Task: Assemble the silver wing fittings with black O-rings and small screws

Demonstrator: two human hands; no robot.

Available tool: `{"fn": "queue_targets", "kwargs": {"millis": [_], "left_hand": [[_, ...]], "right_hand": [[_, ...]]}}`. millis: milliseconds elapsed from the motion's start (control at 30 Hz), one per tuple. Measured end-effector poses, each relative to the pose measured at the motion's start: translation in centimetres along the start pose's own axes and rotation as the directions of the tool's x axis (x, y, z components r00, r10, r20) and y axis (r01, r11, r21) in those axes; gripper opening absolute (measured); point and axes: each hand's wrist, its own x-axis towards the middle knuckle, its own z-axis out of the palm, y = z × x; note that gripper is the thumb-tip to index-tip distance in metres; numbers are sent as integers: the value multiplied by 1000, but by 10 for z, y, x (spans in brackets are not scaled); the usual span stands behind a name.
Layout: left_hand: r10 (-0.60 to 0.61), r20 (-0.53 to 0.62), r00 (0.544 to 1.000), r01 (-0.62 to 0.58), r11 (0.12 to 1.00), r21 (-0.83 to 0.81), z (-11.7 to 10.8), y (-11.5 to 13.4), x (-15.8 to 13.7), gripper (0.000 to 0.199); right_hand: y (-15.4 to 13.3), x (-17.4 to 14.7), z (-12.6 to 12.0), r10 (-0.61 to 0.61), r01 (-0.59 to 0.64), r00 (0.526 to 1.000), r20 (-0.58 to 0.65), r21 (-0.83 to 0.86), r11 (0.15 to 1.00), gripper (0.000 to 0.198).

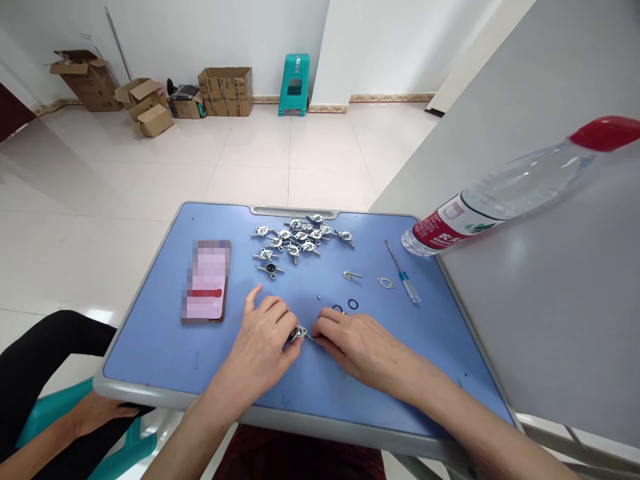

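Note:
My left hand (267, 335) is closed around a small metal valve (301, 331) with a flat plate, low over the front middle of the table. My right hand (357, 341) pinches the thin stem at the valve's right end; its fingertips are partly hidden. Just beyond the right hand lie a black rubber ring (353, 304) and a tiny metal bit (319, 297). Farther back are a small lever (351, 275), an oval metal plate (385, 283) and a screwdriver (403, 273) with a clear and blue handle. A valve with a black round face (271, 269) lies beyond my left hand.
Several similar valves (301, 237) are heaped at the table's far side. A phone (206, 281) lies on the left. A large bottle with a red cap (480, 193) stands at the right edge by a grey panel (565, 267). Another person's hand (103, 415) rests at lower left.

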Motion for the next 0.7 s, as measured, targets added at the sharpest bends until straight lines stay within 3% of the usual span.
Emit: {"fn": "queue_targets", "kwargs": {"millis": [500,700], "left_hand": [[-107,2,994,107,991,-78,0,1,0,12],[-105,-16,994,103,991,-88,1,1,0,11]], "right_hand": [[5,2,10,48,-42,997,-62,86,995,18],[6,6,-2,96,-67,991,-95,274,959,17]]}}
